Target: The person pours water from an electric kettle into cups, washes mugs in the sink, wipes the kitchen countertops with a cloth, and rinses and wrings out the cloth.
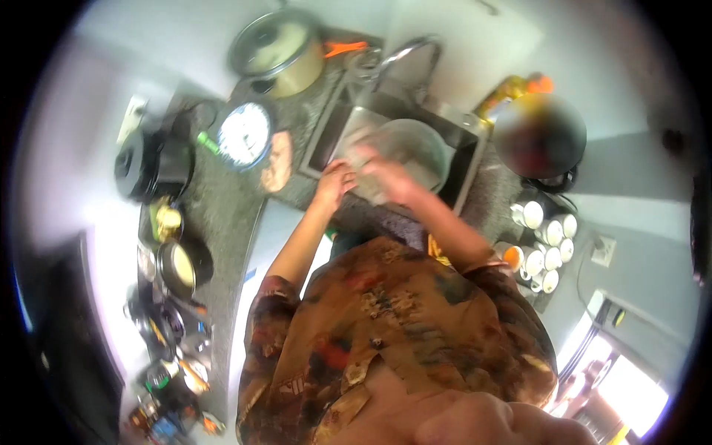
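Observation:
My left hand [337,180] is at the near left side of the sink [314,157]. Its fingers are curled at the edge of a pale, flat, board-like thing [362,119] that lies tilted over the sink. My right hand [386,176] is smeared by motion above the same flat thing, and its fingers cannot be made out. Just beyond that hand a large translucent bowl [432,144] stands in the sink. The curved metal faucet [404,50] rises behind it.
Left of the sink are a big lidded pot [297,78], a blue-rimmed plate [245,136] and a tan, elongated thing [279,163]. A black appliance [152,165] and a small pot [176,268] stand farther left. Several white mugs [550,232] and a dark round pan [538,137] are right.

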`<control>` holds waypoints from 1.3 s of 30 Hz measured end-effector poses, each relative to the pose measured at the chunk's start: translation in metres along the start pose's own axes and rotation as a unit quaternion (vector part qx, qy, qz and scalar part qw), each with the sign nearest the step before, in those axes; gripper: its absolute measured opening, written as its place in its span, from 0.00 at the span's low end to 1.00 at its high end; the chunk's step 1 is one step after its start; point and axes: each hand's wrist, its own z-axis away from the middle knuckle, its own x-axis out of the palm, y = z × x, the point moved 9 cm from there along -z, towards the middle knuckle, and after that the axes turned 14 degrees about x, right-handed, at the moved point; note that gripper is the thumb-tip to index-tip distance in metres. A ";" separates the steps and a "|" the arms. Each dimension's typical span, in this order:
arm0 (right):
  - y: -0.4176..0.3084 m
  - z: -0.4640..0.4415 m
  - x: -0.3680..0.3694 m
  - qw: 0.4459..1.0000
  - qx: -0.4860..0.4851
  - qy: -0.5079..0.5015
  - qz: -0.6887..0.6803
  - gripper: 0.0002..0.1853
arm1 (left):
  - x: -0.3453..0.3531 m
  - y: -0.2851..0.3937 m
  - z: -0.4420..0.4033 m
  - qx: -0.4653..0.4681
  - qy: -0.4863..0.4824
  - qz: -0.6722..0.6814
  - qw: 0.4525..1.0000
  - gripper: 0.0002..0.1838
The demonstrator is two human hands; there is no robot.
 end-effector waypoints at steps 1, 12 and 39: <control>-0.004 -0.006 0.015 0.972 -0.092 -0.020 0.216 0.29 | -0.013 -0.022 -0.015 0.012 0.004 0.075 0.997 0.15; -0.195 0.195 -0.208 0.772 -0.454 0.442 -0.053 0.13 | 0.115 0.100 0.014 0.081 -0.210 0.170 0.959 0.12; -0.204 0.165 -0.278 0.828 -0.434 0.252 -0.249 0.06 | 0.108 0.097 0.010 0.010 -0.215 0.294 0.931 0.18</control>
